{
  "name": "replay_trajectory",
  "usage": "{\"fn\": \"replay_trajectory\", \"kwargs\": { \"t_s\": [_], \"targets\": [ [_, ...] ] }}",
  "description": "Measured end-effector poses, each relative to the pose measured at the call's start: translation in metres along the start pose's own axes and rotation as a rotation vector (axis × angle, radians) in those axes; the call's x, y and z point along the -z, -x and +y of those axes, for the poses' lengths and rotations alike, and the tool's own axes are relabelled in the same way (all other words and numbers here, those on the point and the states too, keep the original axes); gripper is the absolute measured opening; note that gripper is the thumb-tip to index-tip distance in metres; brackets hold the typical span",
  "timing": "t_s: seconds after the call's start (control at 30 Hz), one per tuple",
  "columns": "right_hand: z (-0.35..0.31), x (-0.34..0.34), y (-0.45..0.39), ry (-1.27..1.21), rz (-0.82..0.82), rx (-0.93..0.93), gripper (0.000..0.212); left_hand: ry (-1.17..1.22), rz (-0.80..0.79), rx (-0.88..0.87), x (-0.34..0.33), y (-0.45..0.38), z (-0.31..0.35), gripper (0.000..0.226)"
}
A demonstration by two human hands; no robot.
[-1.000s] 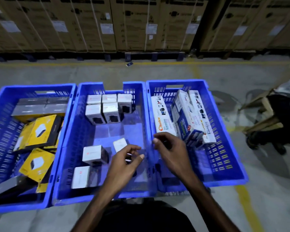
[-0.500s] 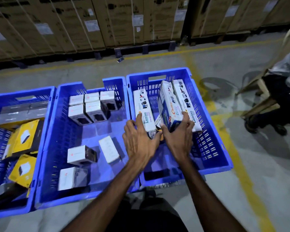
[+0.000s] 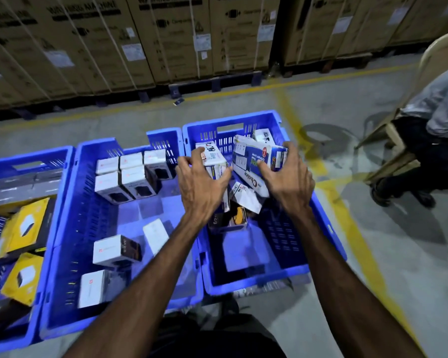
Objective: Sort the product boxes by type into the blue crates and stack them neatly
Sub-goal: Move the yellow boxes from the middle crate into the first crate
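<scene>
Long boxes point(image 3: 254, 161) in the right crate point(image 3: 323, 228) are gripped by the left hand point(image 3: 202, 187) and right hand point(image 3: 287, 182). White boxes point(image 3: 124, 174) are half stacked in the middle crate point(image 3: 62, 244); others lie loose.

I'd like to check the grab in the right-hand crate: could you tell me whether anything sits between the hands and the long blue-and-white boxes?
Nothing visible does. The left hand and the right hand are already on the blue-and-white boxes inside the right crate.
</scene>
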State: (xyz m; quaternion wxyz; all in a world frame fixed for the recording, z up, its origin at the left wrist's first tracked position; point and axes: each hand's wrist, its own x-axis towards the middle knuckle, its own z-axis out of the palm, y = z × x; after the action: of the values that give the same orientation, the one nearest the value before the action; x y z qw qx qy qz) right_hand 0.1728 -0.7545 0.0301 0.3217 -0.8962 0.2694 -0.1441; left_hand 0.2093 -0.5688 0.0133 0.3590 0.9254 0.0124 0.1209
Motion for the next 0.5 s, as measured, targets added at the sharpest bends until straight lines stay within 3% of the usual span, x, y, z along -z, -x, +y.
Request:
{"fn": "replay_trajectory", "kwargs": {
  "t_s": [0.13, 0.33, 0.5],
  "targets": [
    [-0.009, 0.008, -0.016, -0.038, 0.022, 0.056, 0.076, -0.031, 0.032, -0.086, 0.005, -0.023, 0.004, 0.068],
    [-0.038, -0.008, -0.047, -0.116, -0.108, 0.244, 0.087, -0.283, -0.048, -0.516, -0.002, -0.060, 0.018, 0.048],
    [-0.051, -0.020, -0.069, -0.245, -0.135, 0.179, 0.076, -0.349, -0.071, -0.665, -0.002, -0.091, 0.024, 0.052]
  ]
}}
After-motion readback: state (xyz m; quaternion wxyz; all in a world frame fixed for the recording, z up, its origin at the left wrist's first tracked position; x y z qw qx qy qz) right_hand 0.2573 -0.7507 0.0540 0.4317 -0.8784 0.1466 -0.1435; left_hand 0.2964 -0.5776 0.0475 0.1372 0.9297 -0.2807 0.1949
